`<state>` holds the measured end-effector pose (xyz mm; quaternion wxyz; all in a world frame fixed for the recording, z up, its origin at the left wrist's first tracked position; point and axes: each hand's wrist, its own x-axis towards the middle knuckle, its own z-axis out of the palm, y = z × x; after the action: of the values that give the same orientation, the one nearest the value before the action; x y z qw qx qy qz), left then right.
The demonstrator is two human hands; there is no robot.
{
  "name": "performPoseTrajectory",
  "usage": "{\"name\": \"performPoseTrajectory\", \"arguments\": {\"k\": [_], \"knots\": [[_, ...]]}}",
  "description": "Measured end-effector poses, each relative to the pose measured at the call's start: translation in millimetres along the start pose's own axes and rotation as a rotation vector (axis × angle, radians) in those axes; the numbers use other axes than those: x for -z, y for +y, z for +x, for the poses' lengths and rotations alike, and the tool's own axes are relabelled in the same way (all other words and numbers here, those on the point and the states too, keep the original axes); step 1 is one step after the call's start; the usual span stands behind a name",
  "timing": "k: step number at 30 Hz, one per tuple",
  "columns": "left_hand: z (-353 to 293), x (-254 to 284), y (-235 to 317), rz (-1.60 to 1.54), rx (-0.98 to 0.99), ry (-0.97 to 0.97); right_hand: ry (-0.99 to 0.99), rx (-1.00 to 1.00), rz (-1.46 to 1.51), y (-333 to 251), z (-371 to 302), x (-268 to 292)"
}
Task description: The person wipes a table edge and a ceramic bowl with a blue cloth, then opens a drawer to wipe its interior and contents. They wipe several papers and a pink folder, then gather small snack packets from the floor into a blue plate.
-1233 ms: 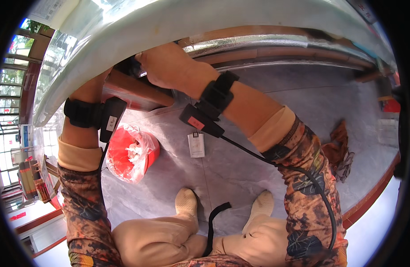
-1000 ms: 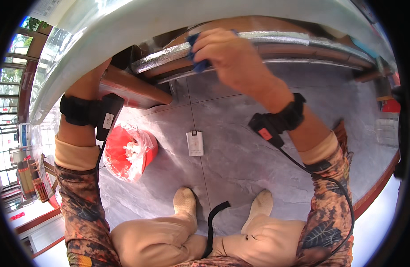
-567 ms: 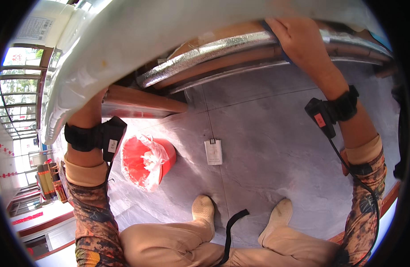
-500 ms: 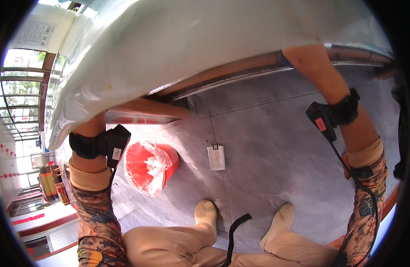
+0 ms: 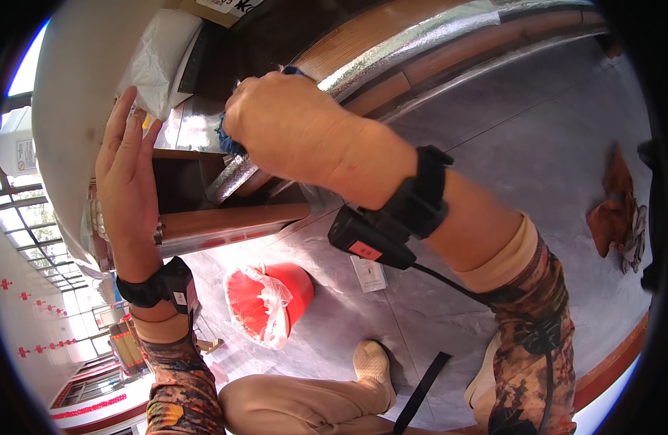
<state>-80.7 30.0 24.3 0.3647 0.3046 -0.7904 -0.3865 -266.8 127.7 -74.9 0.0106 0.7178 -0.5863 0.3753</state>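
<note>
The blue cloth (image 5: 229,138) has moved left, bunched under the right fingers (image 5: 237,110).

Looks like somebody's home to me, maybe a sitting room, though I can't totally rule out a small shop. There's grey marbled tile flooring (image 5: 493,159), a gridded window (image 5: 45,233) full of daylight, and rows of little red decorations (image 5: 39,349) on a white wall (image 5: 11,319). Also a brown wooden bench (image 5: 461,55) and a red plastic bin (image 5: 298,290) with a thin see-through liner, just sitting on the tiles.
</note>
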Motion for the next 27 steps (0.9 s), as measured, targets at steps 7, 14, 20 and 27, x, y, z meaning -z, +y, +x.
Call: {"name": "performPoseTrajectory", "arguments": {"k": [7, 14, 20, 27], "knots": [[5, 13, 6, -0.557, 0.025, -0.442, -0.333, -0.32, -0.402, 93, 45, 41], [-1, 1, 8, -0.396, -0.059, -0.337, -0.109, -0.409, -0.203, 74, 106, -14], [-6, 2, -3, -0.413, -0.02, -0.251, -0.331, -0.339, -0.057, 41, 141, -36], [7, 60, -48, -0.417, 0.148, -0.325, -0.404, 0.165, 0.122, -29, 54, -44]]}}
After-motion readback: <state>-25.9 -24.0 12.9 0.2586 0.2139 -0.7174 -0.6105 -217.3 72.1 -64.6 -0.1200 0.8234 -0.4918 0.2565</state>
